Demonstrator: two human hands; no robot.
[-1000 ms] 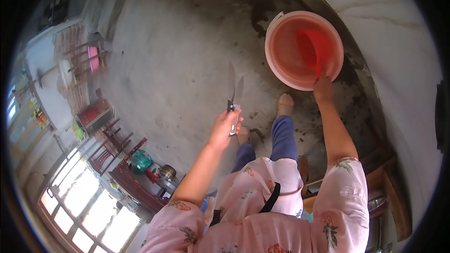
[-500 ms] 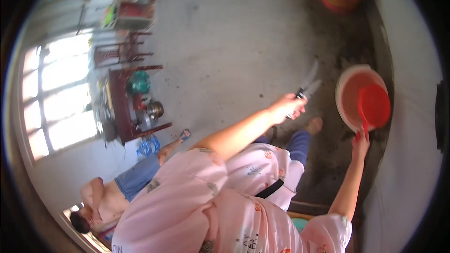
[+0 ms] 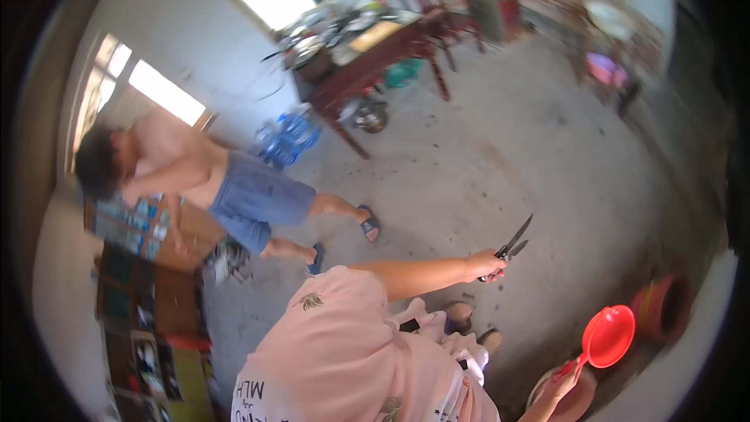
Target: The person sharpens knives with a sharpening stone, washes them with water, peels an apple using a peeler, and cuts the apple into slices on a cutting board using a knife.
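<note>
While the left hand [image 3: 488, 266] stretches out over the concrete floor, its fingers are wrapped round the handle of a two-bladed tool [image 3: 516, 235]; whether that is shears or a pair of knives, I can't tell. Its long axis slants away from the fist toward the upper right of the head view, one blade longer than the other, the tips spread in a narrow V.

Low by the wall, the right hand [image 3: 564, 381] is curled around the handle of a red plastic dipper [image 3: 609, 336]. The handle runs up and rightward from the fist to the bowl, whose hollow faces me. That hand appears in front of a pink bucket [image 3: 579, 405], and the dipper's bowl shows between the bucket and a reddish tub [image 3: 660, 310].

Across from me, another person in blue shorts [image 3: 262, 191] stands near some blue water bottles [image 3: 285, 141].
</note>
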